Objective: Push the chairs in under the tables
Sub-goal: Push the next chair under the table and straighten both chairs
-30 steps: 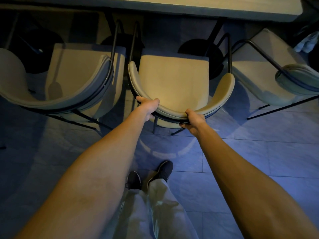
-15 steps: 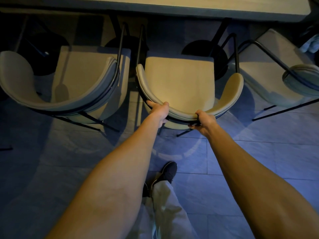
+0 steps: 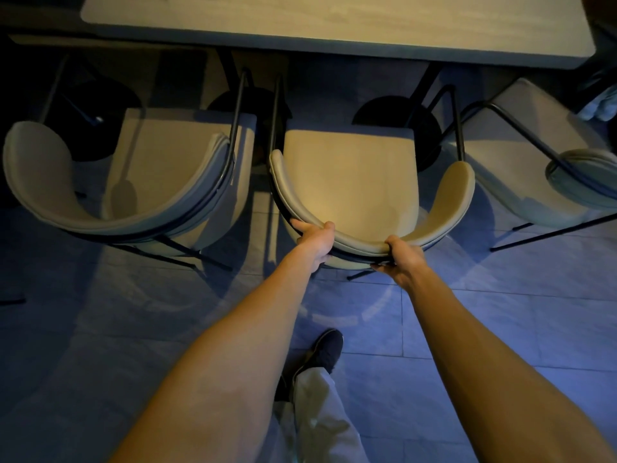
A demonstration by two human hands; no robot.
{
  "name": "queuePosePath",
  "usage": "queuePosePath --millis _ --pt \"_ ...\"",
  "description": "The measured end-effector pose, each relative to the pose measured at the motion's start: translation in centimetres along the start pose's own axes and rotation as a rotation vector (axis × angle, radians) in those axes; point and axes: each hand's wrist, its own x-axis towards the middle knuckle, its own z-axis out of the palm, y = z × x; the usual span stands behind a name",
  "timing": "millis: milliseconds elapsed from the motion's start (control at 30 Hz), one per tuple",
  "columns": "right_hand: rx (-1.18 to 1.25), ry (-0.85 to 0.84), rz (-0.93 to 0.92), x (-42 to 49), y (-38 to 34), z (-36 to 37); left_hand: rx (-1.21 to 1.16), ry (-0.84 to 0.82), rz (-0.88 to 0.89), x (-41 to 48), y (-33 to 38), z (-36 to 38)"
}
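A beige chair with a curved backrest and black metal frame, the middle chair (image 3: pixel 350 177), faces a long pale table (image 3: pixel 334 25). My left hand (image 3: pixel 314 240) grips the left part of its backrest. My right hand (image 3: pixel 404 262) grips the backrest's lower rim a little to the right. The seat's front edge lies short of the table's near edge. A second beige chair (image 3: pixel 140 175) stands close on the left, angled slightly. A third chair (image 3: pixel 547 168) stands to the right, turned away at an angle.
Black round table bases (image 3: pixel 400 125) and slanted black legs show under the table. The floor is grey tile. My dark shoe (image 3: pixel 325 350) and light trouser leg are below the chair. A pale cloth object (image 3: pixel 601 105) sits at the far right edge.
The middle chair and both hands have shifted forward toward the table, and more of the tabletop has come into view. My feet have stepped forward.
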Motion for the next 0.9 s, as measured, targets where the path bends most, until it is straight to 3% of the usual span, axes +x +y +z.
queuePosePath --millis 900 --pt "0.039 0.027 0.003 -0.4 0.3 0.6 -0.010 0.009 -0.009 0.6 -0.2 0.0"
